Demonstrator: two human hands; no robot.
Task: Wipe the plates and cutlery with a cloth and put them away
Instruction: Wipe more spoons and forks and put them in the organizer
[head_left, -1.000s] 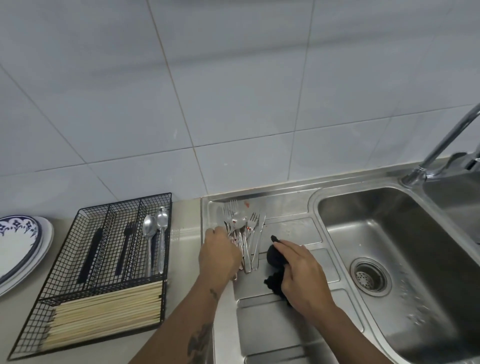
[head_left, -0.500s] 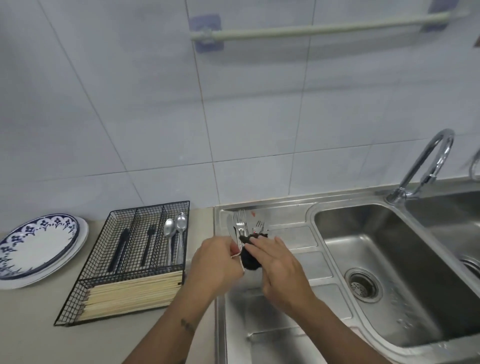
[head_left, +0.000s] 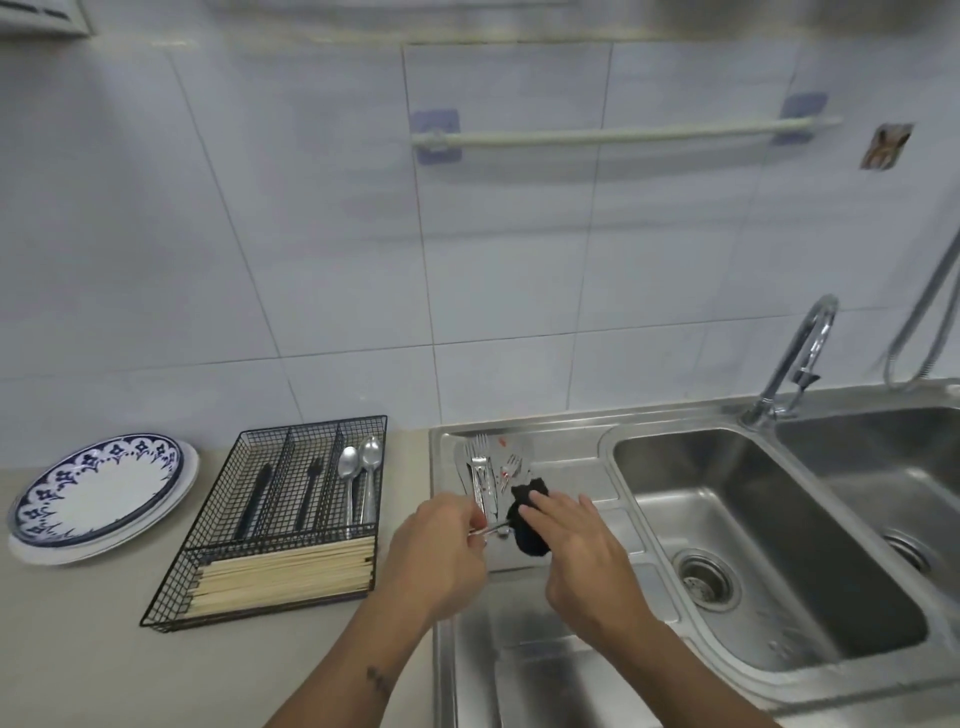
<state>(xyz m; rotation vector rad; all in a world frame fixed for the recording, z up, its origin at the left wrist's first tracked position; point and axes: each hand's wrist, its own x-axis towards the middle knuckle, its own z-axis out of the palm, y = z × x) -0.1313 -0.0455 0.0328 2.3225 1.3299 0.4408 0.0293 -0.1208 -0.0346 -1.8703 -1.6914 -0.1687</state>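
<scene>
Hands meet over the draining board (head_left: 571, 670): I see left hand (head_left: 439, 553) pinching a metal utensil (head_left: 491, 530), right hand (head_left: 584, 553) curled round black cloth (head_left: 527, 522) against it. Forks (head_left: 480, 470) lie just behind; plates (head_left: 98, 488) left of wire tray (head_left: 291, 519).

Left hand (head_left: 439, 545): fingers curled, pinching a thin metal utensil (head_left: 491, 530). Right hand (head_left: 582, 551): fingers extended, gripping a black cloth (head_left: 524, 525). Both forearms reach forward.
</scene>
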